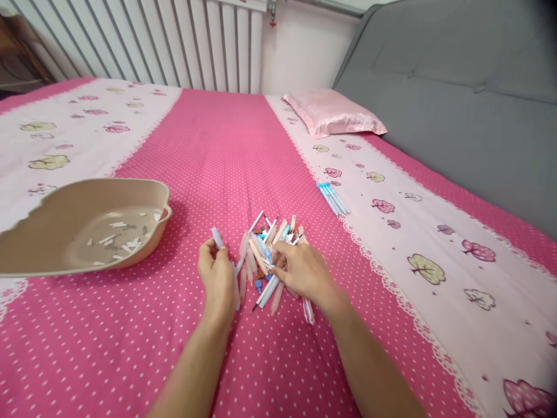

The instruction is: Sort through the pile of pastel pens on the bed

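A loose pile of pen parts [256, 255] lies on the pink dotted bedspread, with pale pink, peach, blue and white barrels, thin refills and small blue bits mixed together. At the pile's left side, my left hand [216, 278] is closed round a pale purple pen barrel [217, 237], its upper end sticking out above the thumb. My right hand [304, 271] reaches over the right part of the pile, thumb and fingers drawn together among the pieces. Whatever lies between those fingertips is hidden. A few light blue pens [333, 199] lie side by side beyond the pile, to the right.
On the left stands a beige plastic basin [100, 200] with white scraps in its bottom. A pink pillow [335, 111] rests near the grey padded headboard [452, 98]. Behind the bed is a white radiator [174, 43]. The bedspread [217, 139] has tree-patterned bands.
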A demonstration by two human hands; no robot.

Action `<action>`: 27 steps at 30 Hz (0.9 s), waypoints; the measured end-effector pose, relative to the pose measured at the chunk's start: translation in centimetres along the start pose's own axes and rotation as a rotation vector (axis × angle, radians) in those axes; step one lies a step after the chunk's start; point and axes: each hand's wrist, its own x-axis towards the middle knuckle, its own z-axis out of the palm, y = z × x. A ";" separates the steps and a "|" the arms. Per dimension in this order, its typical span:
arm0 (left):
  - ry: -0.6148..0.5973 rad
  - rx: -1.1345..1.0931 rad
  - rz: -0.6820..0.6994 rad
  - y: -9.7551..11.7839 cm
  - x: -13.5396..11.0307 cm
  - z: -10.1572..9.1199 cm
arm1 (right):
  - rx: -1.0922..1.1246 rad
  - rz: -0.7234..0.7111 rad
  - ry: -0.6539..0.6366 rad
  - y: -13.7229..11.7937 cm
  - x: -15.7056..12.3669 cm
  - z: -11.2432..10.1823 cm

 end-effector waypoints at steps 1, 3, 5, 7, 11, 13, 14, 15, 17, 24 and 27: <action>0.001 -0.054 -0.035 0.1 -0.2 0.2 | 0.024 0.002 -0.006 0.1 0.0 -0.1; -0.014 -0.172 -0.109 0.3 -0.7 0.5 | 0.119 0.016 -0.036 0.4 0.0 -0.4; -0.034 -0.267 -0.163 0.6 -1.1 0.9 | 0.304 0.057 -0.117 1.1 0.1 -0.8; -0.023 -0.354 -0.207 0.9 -1.3 1.1 | 0.568 0.111 -0.266 2.1 0.1 -1.3; -0.019 -0.448 -0.237 1.5 -1.9 1.3 | 1.004 0.137 -0.489 4.5 0.0 -2.7; -0.043 -0.439 -0.230 1.8 -2.4 1.4 | 1.126 0.111 -0.479 5.4 -0.1 -3.3; -0.056 -0.424 -0.221 1.9 -2.7 1.4 | 1.184 0.095 -0.459 5.7 -0.2 -3.5; -0.063 -0.403 -0.205 1.9 -2.9 1.5 | 1.242 0.079 -0.434 5.9 -0.2 -3.6; -0.067 -0.336 -0.145 1.9 -3.3 1.5 | 1.334 0.059 -0.367 6.0 -0.2 -3.7; 0.034 0.020 0.310 1.7 -3.9 1.2 | 1.358 0.058 -0.105 4.7 0.1 -3.5; -0.077 0.110 0.429 1.9 -4.5 1.2 | 1.323 0.032 0.043 4.1 0.2 -3.5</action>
